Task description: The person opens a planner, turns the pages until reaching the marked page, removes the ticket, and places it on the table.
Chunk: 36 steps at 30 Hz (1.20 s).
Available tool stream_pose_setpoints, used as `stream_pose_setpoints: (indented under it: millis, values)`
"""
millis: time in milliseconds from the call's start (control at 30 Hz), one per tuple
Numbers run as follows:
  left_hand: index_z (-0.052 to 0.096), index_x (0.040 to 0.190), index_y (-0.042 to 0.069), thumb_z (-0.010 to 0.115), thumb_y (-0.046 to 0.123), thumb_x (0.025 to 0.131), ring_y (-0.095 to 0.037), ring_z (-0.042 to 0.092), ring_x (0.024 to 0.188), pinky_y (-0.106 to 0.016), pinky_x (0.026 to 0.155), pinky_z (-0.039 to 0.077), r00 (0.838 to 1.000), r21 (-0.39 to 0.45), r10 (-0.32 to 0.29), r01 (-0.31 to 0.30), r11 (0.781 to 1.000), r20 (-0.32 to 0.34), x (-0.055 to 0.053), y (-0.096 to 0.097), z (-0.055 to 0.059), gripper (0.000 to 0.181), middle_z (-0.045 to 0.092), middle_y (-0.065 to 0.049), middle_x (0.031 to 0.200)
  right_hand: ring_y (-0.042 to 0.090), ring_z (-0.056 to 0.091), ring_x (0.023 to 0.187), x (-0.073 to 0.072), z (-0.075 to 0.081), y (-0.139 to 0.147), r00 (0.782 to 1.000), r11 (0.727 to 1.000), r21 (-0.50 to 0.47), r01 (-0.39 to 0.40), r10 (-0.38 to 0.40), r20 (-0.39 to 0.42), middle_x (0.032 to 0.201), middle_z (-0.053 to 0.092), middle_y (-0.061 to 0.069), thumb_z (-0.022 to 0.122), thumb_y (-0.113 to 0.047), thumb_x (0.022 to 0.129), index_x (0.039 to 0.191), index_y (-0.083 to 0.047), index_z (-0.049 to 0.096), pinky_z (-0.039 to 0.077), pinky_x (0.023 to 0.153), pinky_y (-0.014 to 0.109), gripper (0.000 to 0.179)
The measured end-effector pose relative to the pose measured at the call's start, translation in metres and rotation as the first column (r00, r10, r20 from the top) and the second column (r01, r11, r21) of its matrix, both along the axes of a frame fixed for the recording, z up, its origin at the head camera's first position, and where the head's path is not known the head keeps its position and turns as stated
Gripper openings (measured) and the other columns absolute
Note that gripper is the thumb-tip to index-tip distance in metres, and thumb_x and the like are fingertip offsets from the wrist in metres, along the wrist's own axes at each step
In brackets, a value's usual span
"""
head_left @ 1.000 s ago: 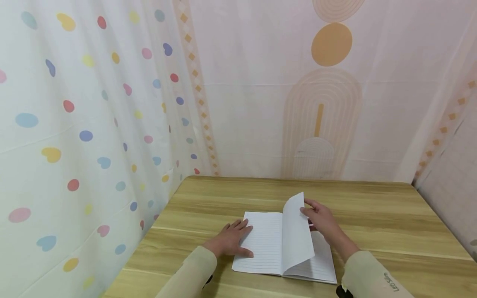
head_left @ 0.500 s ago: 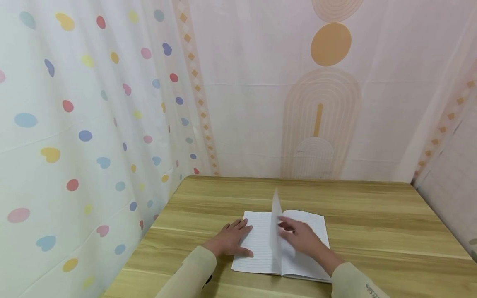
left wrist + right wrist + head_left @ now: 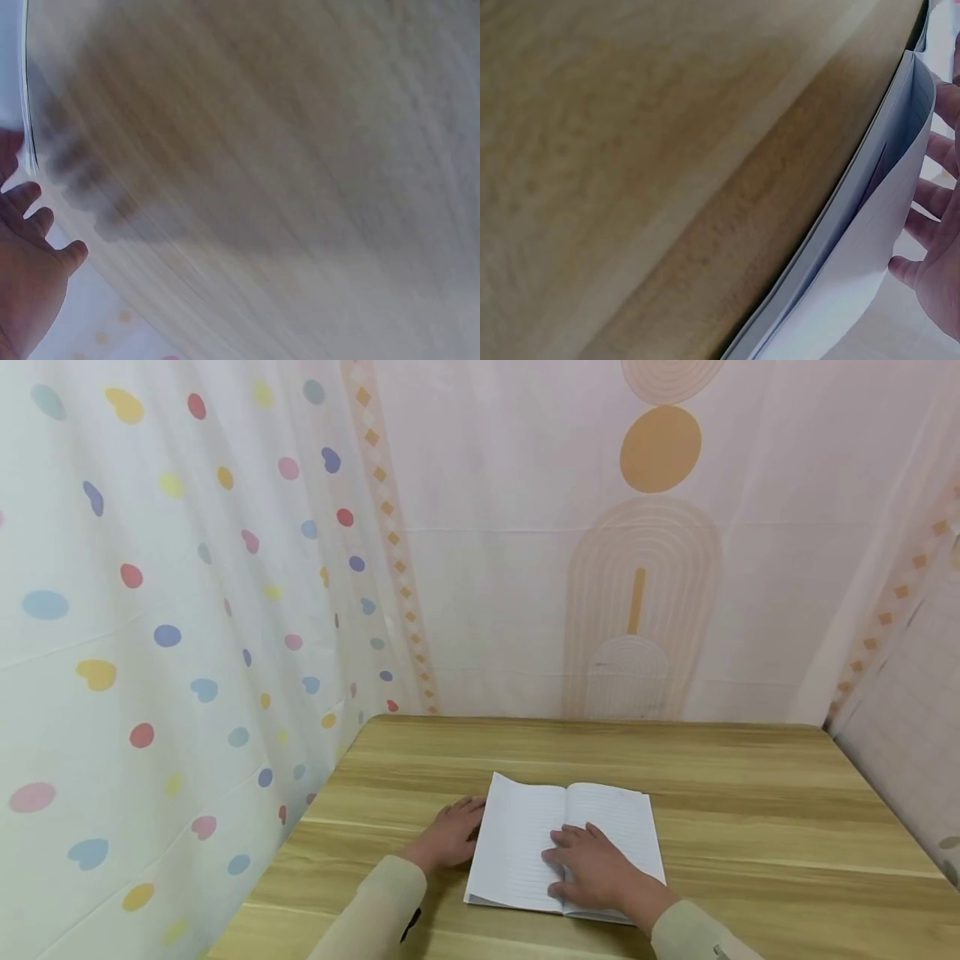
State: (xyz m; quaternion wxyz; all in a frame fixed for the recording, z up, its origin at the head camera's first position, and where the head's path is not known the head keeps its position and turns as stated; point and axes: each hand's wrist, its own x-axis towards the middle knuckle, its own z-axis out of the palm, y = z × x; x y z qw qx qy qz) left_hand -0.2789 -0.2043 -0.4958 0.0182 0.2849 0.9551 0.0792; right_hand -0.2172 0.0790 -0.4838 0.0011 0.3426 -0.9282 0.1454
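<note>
An open lined notebook (image 3: 517,852) lies on the wooden table, its left page's far corner curling up. Spread fingers of my right hand (image 3: 596,867) rest over the spine and the near part of the right page. At the left edge is my left hand (image 3: 450,833), palm down, its fingertips partly hidden behind the raised page. In the left wrist view the fingers of the left hand (image 3: 34,262) reach to the notebook's edge (image 3: 28,97). The right wrist view has a bowed page (image 3: 855,262) beside the extended fingers of the right hand (image 3: 939,217).
The wood-grain table (image 3: 750,827) extends around the notebook on all sides. Behind its far edge hangs a pale curtain (image 3: 495,610) with arch shapes; a dotted curtain (image 3: 187,693) runs along the left.
The right hand has carried a page from right to left across the spine and let it go. It now lies over the left side, and the left hand has shifted off to the edge.
</note>
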Motion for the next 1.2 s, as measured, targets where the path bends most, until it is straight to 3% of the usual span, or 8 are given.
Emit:
stream_pose_setpoints:
  millis: [100,200,333,500,667,900,1033,1200]
  values:
    - [0.047,0.144,-0.002,0.049,0.012,0.101,-0.043,0.038,0.138,-0.062,0.106,0.033,0.999,0.067,0.014,-0.012,0.998,-0.032,-0.001,-0.004,0.003,0.045,0.046,-0.024,0.146,0.037,0.048,0.131,0.0,-0.001,-0.001,1.0,1.0,0.005,0.004,-0.003,-0.003,0.137,0.057,0.014,0.073,-0.041,0.087,0.124,-0.014,0.069,0.033,0.108,0.059,0.046]
    - [0.044,0.145,-0.004,0.052,0.027,0.103,-0.044,0.034,0.14,-0.061,0.11,0.03,1.0,0.122,0.015,-0.017,0.992,0.016,0.001,-0.003,0.008,0.053,0.042,-0.026,0.149,0.037,0.048,0.131,-0.001,-0.002,-0.001,1.0,1.0,-0.01,0.004,-0.004,-0.002,0.137,0.057,0.015,0.073,-0.039,0.087,0.125,-0.013,0.069,0.034,0.107,0.059,0.046]
    - [0.04,0.151,0.004,0.066,0.057,0.089,-0.04,0.024,0.146,-0.059,0.114,0.022,0.987,0.064,0.044,-0.055,0.996,0.154,0.004,0.002,0.01,0.086,0.032,-0.019,0.158,0.041,0.046,0.131,-0.007,-0.006,0.005,0.999,0.995,-0.096,0.037,-0.038,-0.009,0.14,0.053,0.022,0.071,-0.036,0.09,0.131,-0.005,0.063,0.035,0.108,0.057,0.052]
    - [0.038,0.154,0.012,0.07,0.064,0.082,-0.033,0.017,0.149,-0.057,0.116,0.018,0.972,-0.03,0.095,-0.09,0.995,0.214,0.006,0.003,0.006,0.095,0.024,-0.01,0.162,0.047,0.044,0.131,-0.022,-0.013,0.034,0.982,0.962,-0.201,0.185,-0.189,0.003,0.139,0.049,0.031,0.064,-0.03,0.096,0.134,0.007,0.056,0.034,0.107,0.058,0.054]
    - [0.036,0.155,0.013,0.069,0.065,0.082,-0.031,0.017,0.15,-0.056,0.117,0.017,0.972,-0.04,0.089,-0.083,0.996,0.215,0.006,0.003,0.005,0.095,0.023,-0.009,0.163,0.052,0.037,0.133,-0.034,-0.018,0.069,0.933,0.927,-0.112,0.359,-0.354,0.06,0.14,0.044,0.036,0.062,-0.03,0.097,0.134,0.009,0.055,0.031,0.105,0.065,0.055]
    - [0.036,0.155,0.013,0.07,0.063,0.082,-0.031,0.017,0.15,-0.056,0.117,0.017,0.973,-0.046,0.086,-0.078,0.996,0.214,0.007,0.004,0.005,0.094,0.023,-0.009,0.163,0.062,0.027,0.133,-0.041,-0.017,0.099,0.88,0.883,-0.055,0.466,-0.456,0.135,0.143,0.03,0.045,0.063,-0.051,0.093,0.144,0.009,0.043,0.025,0.104,0.071,0.081]
    - [0.036,0.155,0.012,0.07,0.063,0.082,-0.031,0.017,0.15,-0.056,0.117,0.018,0.972,-0.043,0.087,-0.08,0.996,0.217,0.008,0.004,0.006,0.095,0.023,-0.009,0.163,0.063,0.025,0.133,-0.044,-0.018,0.104,0.867,0.875,-0.025,0.483,-0.474,0.153,0.145,0.029,0.044,0.062,-0.061,0.089,0.145,0.009,0.041,0.024,0.105,0.071,0.092]
    - [0.037,0.154,0.011,0.071,0.062,0.082,-0.032,0.018,0.149,-0.056,0.116,0.018,0.972,-0.036,0.089,-0.083,0.996,0.218,0.009,0.004,0.007,0.094,0.024,-0.011,0.162,0.062,0.026,0.133,-0.047,-0.019,0.104,0.869,0.879,0.004,0.477,-0.472,0.147,0.146,0.03,0.042,0.061,-0.062,0.089,0.146,0.006,0.043,0.025,0.105,0.071,0.09]
